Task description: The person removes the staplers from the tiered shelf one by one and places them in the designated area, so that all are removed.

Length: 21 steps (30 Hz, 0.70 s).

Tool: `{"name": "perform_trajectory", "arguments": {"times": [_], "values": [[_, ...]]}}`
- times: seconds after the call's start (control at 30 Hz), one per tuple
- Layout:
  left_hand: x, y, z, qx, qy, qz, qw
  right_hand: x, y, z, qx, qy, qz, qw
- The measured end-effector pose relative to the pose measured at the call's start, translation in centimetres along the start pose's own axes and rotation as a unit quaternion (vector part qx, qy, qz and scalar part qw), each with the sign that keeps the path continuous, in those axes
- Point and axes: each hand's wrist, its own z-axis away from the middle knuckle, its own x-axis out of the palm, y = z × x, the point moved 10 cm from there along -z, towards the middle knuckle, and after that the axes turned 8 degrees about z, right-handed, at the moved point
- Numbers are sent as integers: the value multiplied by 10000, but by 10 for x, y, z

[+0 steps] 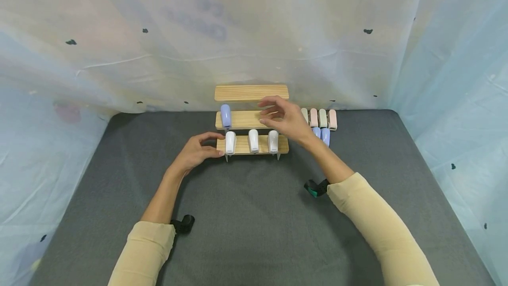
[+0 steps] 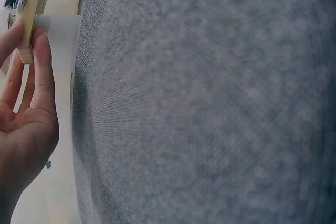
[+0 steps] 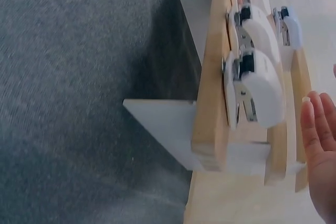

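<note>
A three-tier rack has pale wooden boards. Its lowest board [image 1: 242, 148] carries three white mini staplers: a left one [image 1: 230, 142], a middle one [image 1: 253, 141] and a right one [image 1: 273, 141]. On the middle board [image 1: 246, 119], a lavender-blue stapler [image 1: 225, 115] stands at the left end. My left hand [image 1: 197, 149] pinches the lowest board's left end, thumb and fingers on opposite faces in the left wrist view. Over the right part of the middle board hovers my right hand [image 1: 286, 117], its fingers extended and nothing visible in them.
Right of the rack stand more staplers: pink ones [image 1: 332, 119], pale green ones [image 1: 322, 118] and blue ones [image 1: 325, 136], partly behind my right hand. The top board [image 1: 252, 92] bears nothing visible. A grey cloth surface [image 1: 246, 224] meets a pale sheet [image 1: 254, 21] behind.
</note>
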Motion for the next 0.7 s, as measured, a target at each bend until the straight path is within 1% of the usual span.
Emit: {"name": "perform_trajectory", "arguments": {"times": [0.33,0.43,0.57,0.7], "values": [[0,0,1,-74,2,-4,10000,18,-2,-8,198,-266,-148,9993],[0,0,1,-73,-5,4,10000,24,5,-11,245,-283,-222,9991],[1,0,1,-54,-26,66,10000,33,24,-15,379,-293,-271,9985],[1,-1,0,-44,-46,67,10000,41,34,-19,458,-311,-182,9983]]}}
